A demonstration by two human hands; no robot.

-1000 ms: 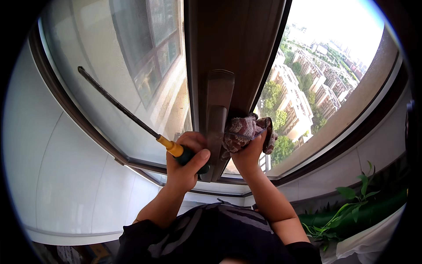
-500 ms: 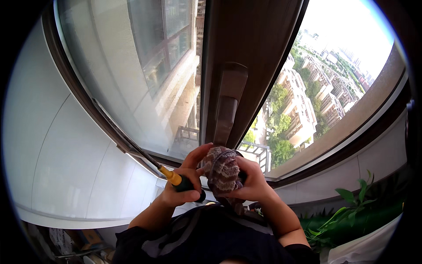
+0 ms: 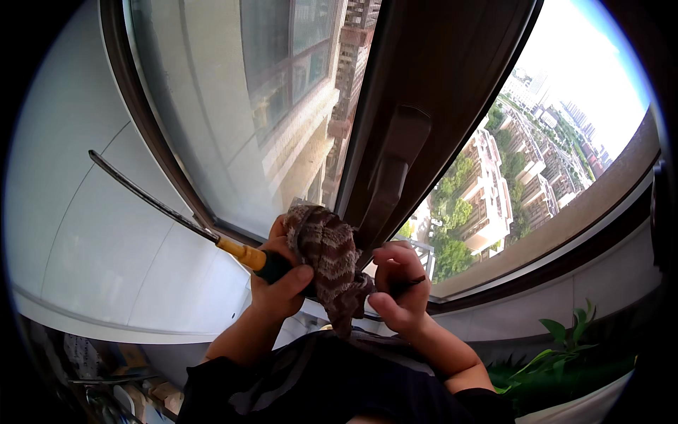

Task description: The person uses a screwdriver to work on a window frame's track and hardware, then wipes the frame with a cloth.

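My left hand (image 3: 281, 290) is closed around the green-and-yellow handle of a long-shafted screwdriver (image 3: 241, 253), its metal shaft pointing up and left. The same hand also grips a bunched brown-and-beige striped fluffy cloth (image 3: 330, 254), which hangs down toward my shirt. Just right of the cloth, my right hand (image 3: 401, 293) has curled fingers and is apart from the cloth's main bulk. Something thin and dark pokes out between its fingers, too small to make out.
Ahead stands a dark brown window frame with a lever handle (image 3: 392, 173). Glass panes flank it, buildings and trees beyond. White tiled wall (image 3: 106, 233) lies left; a green plant (image 3: 565, 336) stands lower right. Assorted items (image 3: 127, 396) sit lower left.
My right hand has let go of the cloth and moved a little right. The cloth has shifted left into my left hand's grip. The screwdriver has moved left, and the view has shifted.
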